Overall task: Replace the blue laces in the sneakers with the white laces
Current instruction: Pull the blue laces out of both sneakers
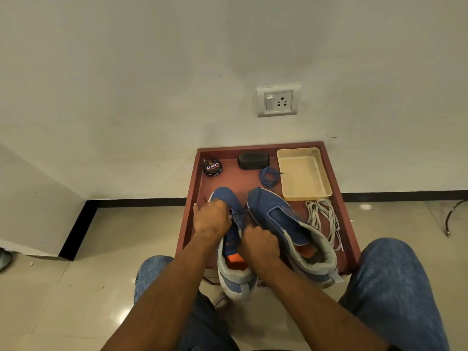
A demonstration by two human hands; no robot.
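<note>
Tiled floor, white wall, and a red tray (pixel 340 211) carrying everything. At its near edge, two sneakers: the left sneaker (pixel 229 206) keeps its blue lace (pixel 239 216), the right sneaker (pixel 272 214) is bare. Left hand (pixel 211 219) curls over the eyelets, right hand (pixel 258 245) pinches at the tongue. Best to loosen each crossing, not yank. White laces (pixel 323 216) lie by the right edge. Farther back: one pulled lace (pixel 269 176), one basket (pixel 304 174), one brush (pixel 253 160), one tin (pixel 212 167).
</note>
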